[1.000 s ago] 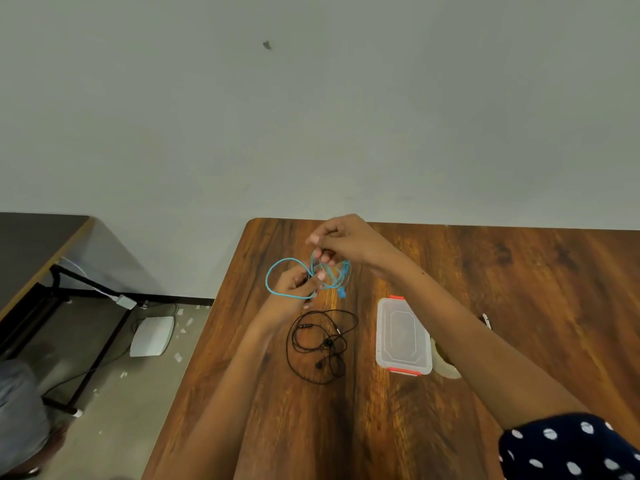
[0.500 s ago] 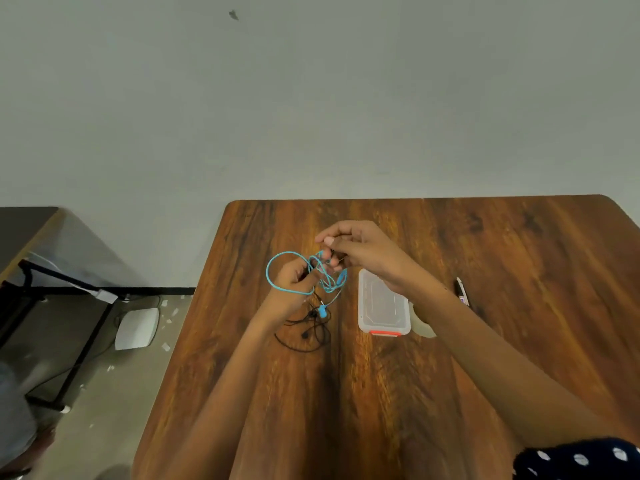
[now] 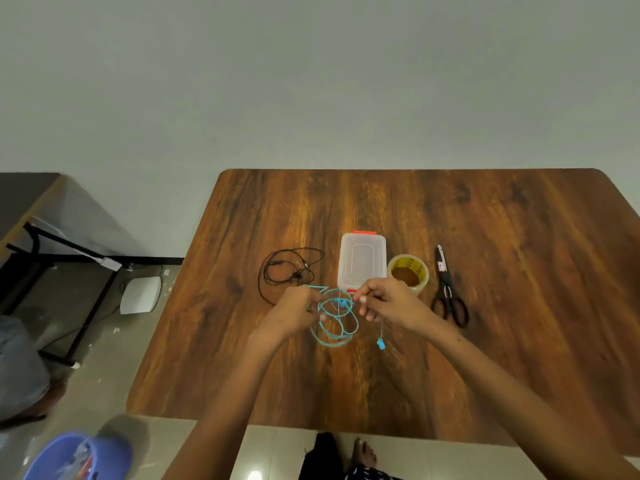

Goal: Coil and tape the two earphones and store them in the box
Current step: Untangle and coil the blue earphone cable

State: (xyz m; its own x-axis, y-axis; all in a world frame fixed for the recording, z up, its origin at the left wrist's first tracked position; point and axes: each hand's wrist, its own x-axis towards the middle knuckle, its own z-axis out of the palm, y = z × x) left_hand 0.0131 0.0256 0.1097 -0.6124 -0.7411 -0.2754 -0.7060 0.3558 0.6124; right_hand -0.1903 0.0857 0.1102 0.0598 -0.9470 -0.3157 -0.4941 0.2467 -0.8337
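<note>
Coiling is the step in hand, by my reading. Both hands hold the thin turquoise earphone cable [image 3: 337, 318] above the middle of the brown wood-grain counter [image 3: 502, 341]. The left hand [image 3: 294, 311] has its grip pinched on the loops, I judge to keep them gathered; the right hand [image 3: 388, 303] has its grip pinched on a strand, one earbud dangling below it. The black earphone cable [image 3: 284, 271] lies loose toward the far edge, untouched. The clear plastic box with red clips [image 3: 362, 261] sits lidded beside it. The yellow-cored roll of clear tape [image 3: 408, 271] and black-handled scissors [image 3: 448, 292] lie right of the box, presumably within reach for taping.
</note>
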